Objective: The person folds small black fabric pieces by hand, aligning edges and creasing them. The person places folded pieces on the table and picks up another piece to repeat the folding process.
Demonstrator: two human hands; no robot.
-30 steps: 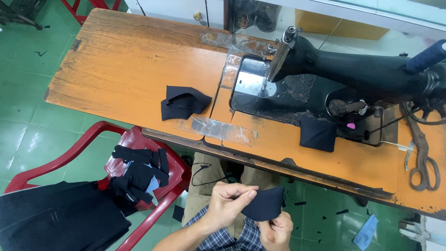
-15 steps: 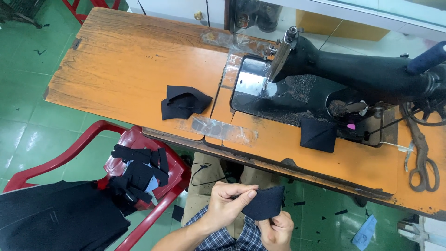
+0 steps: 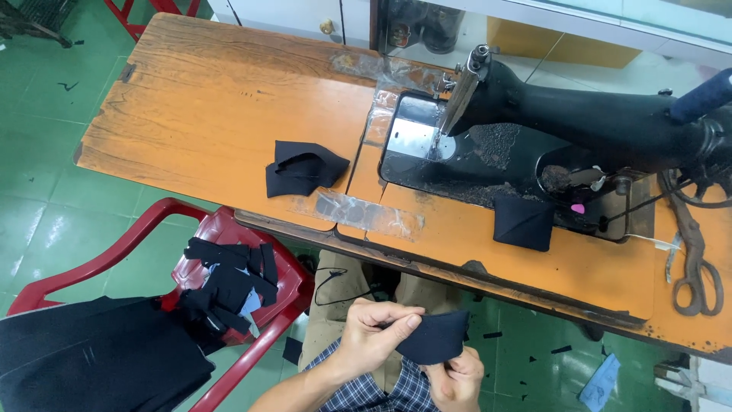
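Observation:
My left hand and my right hand both pinch a small black fabric piece, held over my lap below the table's near edge. On the wooden sewing table lies a folded black fabric piece, left of the black sewing machine. Another black fabric piece rests at the machine's base.
A red plastic chair at my left carries several black fabric scraps. A dark cloth pile lies at the lower left. Scissors sit on the table's right end. Scraps dot the green tiled floor.

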